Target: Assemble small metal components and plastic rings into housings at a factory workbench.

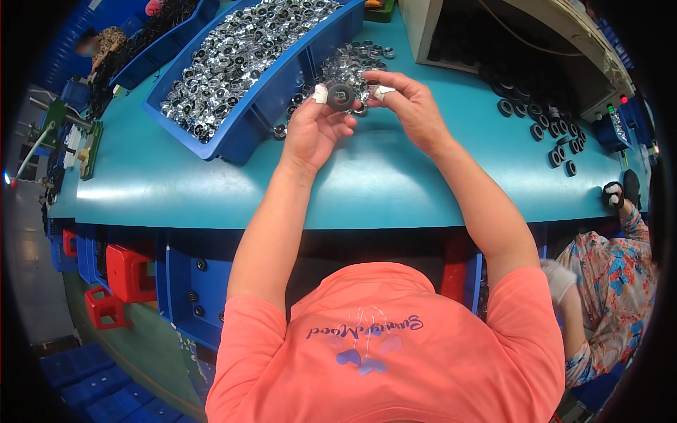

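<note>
The left hand [314, 130] and the right hand [412, 106] are raised together above the teal work table [211, 176], and both pinch one small dark round ring-shaped part [341, 95] between white-taped fingertips [320, 93]; the part sits at the far end of both hands, just in front of a loose heap of shiny silver ring parts [349, 67] lying on the table. Both grips are narrow and closed on the part. The step in hand appears to be joining or checking this single piece; the next move probably calls for a steady two-handed pinch and a short reach to the heap or the bin. The long blue plastic bin [261, 106] filled with the same silver rings [233, 49] stands to the left of the heap, tilted across the table. Loose black rubber-like rings [557, 130] lie scattered at the right, below a beige machine housing [536, 42] with small red and green lamps [615, 104]. Red and blue crates [127, 271] stand under the table. A second person's floral sleeve [613, 275] shows at the right edge. No readable label is visible on the bins.
</note>
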Available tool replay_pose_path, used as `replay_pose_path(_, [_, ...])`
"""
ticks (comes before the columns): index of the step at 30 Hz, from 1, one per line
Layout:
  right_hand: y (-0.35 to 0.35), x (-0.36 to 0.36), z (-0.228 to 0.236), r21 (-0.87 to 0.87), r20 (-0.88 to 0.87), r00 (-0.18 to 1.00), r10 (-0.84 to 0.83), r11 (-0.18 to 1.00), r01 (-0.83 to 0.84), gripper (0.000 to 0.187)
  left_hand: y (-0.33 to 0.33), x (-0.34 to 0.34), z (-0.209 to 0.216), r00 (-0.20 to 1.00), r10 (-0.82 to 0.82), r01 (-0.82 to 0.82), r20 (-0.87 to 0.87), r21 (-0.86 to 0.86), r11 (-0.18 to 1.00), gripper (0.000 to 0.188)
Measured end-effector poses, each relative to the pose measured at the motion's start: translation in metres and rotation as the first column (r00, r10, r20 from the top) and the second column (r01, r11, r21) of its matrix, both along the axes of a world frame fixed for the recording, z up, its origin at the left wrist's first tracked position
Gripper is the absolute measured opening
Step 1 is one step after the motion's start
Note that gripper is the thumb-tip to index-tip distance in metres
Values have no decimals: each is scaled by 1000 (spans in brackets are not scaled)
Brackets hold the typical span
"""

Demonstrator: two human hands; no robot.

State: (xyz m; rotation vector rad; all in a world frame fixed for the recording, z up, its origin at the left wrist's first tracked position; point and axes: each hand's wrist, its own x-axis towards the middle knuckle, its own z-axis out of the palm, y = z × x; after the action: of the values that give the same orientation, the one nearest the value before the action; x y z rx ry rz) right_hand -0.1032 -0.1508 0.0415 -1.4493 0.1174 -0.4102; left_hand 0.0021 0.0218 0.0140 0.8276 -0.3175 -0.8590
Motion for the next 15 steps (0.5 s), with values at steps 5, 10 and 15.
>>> replay_pose_path(5, [-1, 2, -7, 13, 21, 998, -54, 998, 54, 27, 0, 0, 1, 1000, -2, 2, 5, -2, 1000, 39])
replay_pose_path(10, [-3, 0, -4, -31, -30, 999, -31, 999, 30, 28, 0, -2, 5, 1000, 13, -13, -6, 0, 1000, 35])
replay_pose_path(15, [5, -1, 1, -51, -20, 1000, 12, 999, -13, 30, 0, -1, 1, 1000, 20, -20, -11, -10, 1000, 30])
